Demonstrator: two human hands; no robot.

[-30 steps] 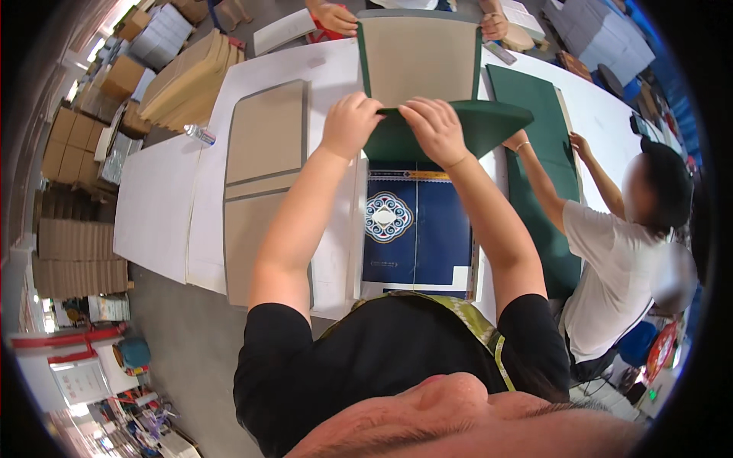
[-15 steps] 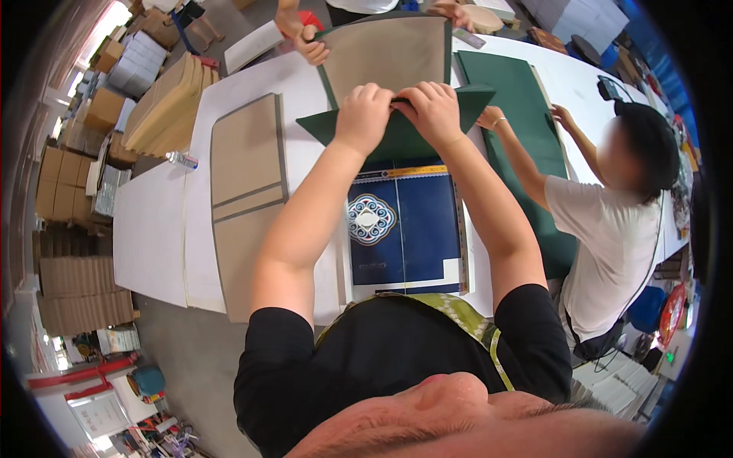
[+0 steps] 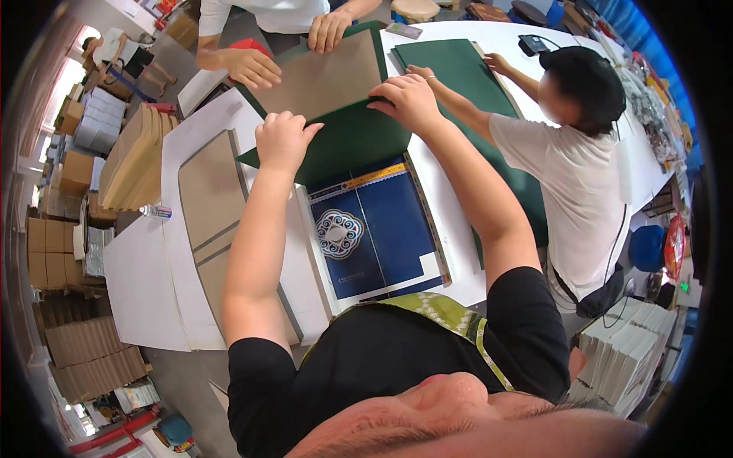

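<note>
We have the green panel [image 3: 355, 141] raised in front of us, tilted above the far end of a blue printed sheet [image 3: 397, 217] on the white table [image 3: 141, 282]. Our right hand [image 3: 408, 103] grasps its upper edge, fingers curled over; our left hand [image 3: 282, 141] bends at the same edge farther left, and we cannot tell whether it pinches. Just beyond stands a beige board [image 3: 324, 76] bordered in green, a co-worker's hand [image 3: 330, 32] on its top edge. Left of our sheet lies a beige panel [image 3: 214, 183]; to the right, another co-worker [image 3: 561, 168] reaches over a long green sheet [image 3: 458, 72].
</note>
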